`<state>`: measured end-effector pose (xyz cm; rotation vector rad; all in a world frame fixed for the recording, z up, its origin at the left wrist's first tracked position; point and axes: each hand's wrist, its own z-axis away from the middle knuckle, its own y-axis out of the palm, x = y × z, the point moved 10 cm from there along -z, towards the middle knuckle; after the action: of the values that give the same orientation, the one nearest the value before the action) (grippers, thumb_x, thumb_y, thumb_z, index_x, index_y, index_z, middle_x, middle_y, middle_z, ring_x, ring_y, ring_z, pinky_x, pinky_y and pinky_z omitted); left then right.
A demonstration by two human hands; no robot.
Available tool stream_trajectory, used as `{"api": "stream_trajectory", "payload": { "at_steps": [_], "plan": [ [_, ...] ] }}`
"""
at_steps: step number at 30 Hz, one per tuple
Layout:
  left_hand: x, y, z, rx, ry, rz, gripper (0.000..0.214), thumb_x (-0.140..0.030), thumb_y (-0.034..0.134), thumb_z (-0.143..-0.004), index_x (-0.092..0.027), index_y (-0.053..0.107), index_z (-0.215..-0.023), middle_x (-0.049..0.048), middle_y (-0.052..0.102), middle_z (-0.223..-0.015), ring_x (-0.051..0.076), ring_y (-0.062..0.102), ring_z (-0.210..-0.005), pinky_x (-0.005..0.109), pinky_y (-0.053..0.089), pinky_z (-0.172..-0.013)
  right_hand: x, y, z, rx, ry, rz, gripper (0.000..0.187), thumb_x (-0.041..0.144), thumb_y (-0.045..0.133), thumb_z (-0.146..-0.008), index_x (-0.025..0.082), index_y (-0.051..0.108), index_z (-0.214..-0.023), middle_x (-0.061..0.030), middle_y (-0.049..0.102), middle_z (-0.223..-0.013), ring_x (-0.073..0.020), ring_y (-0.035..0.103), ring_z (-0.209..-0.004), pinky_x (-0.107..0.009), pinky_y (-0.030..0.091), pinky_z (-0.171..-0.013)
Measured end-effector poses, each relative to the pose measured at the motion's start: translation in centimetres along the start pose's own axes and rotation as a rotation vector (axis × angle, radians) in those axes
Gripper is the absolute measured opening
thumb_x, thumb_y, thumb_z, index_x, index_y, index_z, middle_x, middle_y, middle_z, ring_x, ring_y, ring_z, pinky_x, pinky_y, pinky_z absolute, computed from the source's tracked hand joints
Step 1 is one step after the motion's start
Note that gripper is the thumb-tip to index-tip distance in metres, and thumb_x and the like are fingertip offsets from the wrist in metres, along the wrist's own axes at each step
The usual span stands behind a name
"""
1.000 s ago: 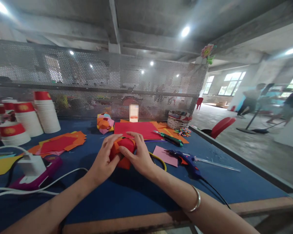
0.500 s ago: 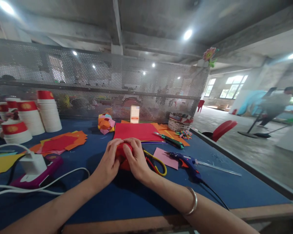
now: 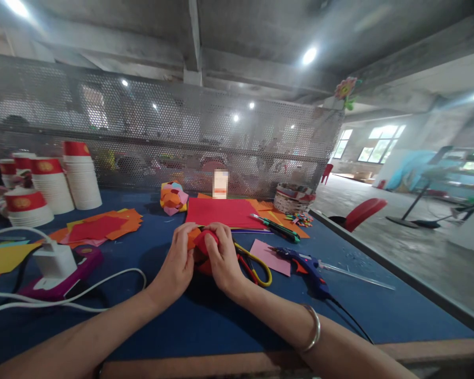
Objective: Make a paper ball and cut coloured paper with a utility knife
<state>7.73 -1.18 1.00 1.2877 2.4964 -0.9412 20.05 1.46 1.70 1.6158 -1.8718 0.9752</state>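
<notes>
Between my two hands is a red and orange paper ball point(image 3: 204, 242), largely covered by the fingers. My left hand point(image 3: 177, 259) curls round its left side, and my right hand point(image 3: 223, 258) grips its right side, the thumb lying across the red part. Scissors with yellow and red handles point(image 3: 264, 271) lie just right of my right hand, partly hidden by it. Directly beyond the hands is a stack of red sheets point(image 3: 225, 211). A finished-looking multicoloured paper ball point(image 3: 174, 199) sits behind and to the left.
To the right lie a pink sheet point(image 3: 269, 259), a blue glue gun point(image 3: 310, 271) with its cord and a green utility knife point(image 3: 278, 229). A woven basket point(image 3: 294, 199) stands behind. Paper cups point(image 3: 81, 181), cut paper point(image 3: 98, 229) and a purple power strip point(image 3: 85, 263) with white cables occupy the left.
The ball has turned slightly in my hands, so orange now shows at its upper left beside the red. The view has shifted a little; the person at far right is no longer clearly visible.
</notes>
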Motion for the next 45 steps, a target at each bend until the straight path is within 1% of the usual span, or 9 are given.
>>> {"api": "stream_trajectory", "payload": {
  "at_steps": [7, 13, 23, 29, 39, 45],
  "plan": [
    [0.5, -0.1, 0.0, -0.015, -0.037, 0.012, 0.045, -0.009, 0.037, -0.094, -0.023, 0.040, -0.137, 0.0127, 0.050, -0.138, 0.024, 0.050, -0.135, 0.050, 0.042, -0.118, 0.0, -0.2, 0.0, -0.008, 0.003, -0.005, 0.014, 0.031, 0.044, -0.099, 0.027, 0.057, -0.102, -0.0074, 0.059, -0.111, -0.0228, 0.058, -0.109, -0.043, 0.050, -0.103],
    [1.0, -0.1, 0.0, 0.000, -0.089, 0.029, 0.041, -0.013, 0.038, -0.095, -0.022, 0.040, -0.136, 0.0135, 0.050, -0.138, 0.025, 0.049, -0.137, 0.051, 0.041, -0.119, -0.1, -0.1, 0.0, 0.005, 0.008, -0.011, 0.015, 0.033, 0.043, -0.098, 0.026, 0.057, -0.102, -0.0077, 0.059, -0.110, -0.0234, 0.058, -0.108, -0.042, 0.049, -0.102],
    [1.1, -0.1, 0.0, 0.039, -0.138, 0.057, 0.038, -0.020, 0.037, -0.099, -0.021, 0.039, -0.137, 0.0135, 0.048, -0.142, 0.025, 0.046, -0.140, 0.050, 0.038, -0.121, -0.1, -0.2, 0.0, -0.005, 0.012, -0.011, 0.016, 0.032, 0.043, -0.098, 0.025, 0.056, -0.104, -0.0083, 0.059, -0.111, -0.0234, 0.058, -0.109, -0.041, 0.048, -0.103],
    [1.2, -0.1, 0.0, 0.036, -0.146, 0.058, 0.036, -0.023, 0.036, -0.101, -0.021, 0.039, -0.137, 0.0138, 0.048, -0.141, 0.025, 0.046, -0.139, 0.051, 0.039, -0.120, -0.1, -0.2, 0.0, -0.005, 0.011, -0.017, 0.017, 0.032, 0.042, -0.098, 0.025, 0.056, -0.103, -0.0082, 0.059, -0.110, -0.0226, 0.057, -0.108, -0.040, 0.048, -0.102],
    [0.9, 0.0, 0.0, 0.049, -0.118, 0.030, 0.042, -0.015, 0.037, -0.097, -0.019, 0.037, -0.138, 0.0144, 0.046, -0.142, 0.024, 0.045, -0.139, 0.051, 0.039, -0.121, 0.0, 0.0, 0.1, 0.012, 0.005, -0.011, 0.016, 0.031, 0.042, -0.100, 0.024, 0.056, -0.104, -0.0091, 0.057, -0.112, -0.0231, 0.057, -0.110, -0.042, 0.047, -0.104],
    [0.7, 0.2, 0.0, 0.078, -0.096, 0.020, 0.045, -0.013, 0.036, -0.097, -0.020, 0.034, -0.141, 0.0148, 0.044, -0.145, 0.024, 0.044, -0.141, 0.052, 0.039, -0.121, 0.3, 0.6, 0.2, 0.059, -0.023, -0.004, 0.024, 0.030, 0.042, -0.100, 0.024, 0.059, -0.116, -0.0104, 0.058, -0.122, -0.0221, 0.055, -0.121, -0.042, 0.044, -0.112]
  ]
}}
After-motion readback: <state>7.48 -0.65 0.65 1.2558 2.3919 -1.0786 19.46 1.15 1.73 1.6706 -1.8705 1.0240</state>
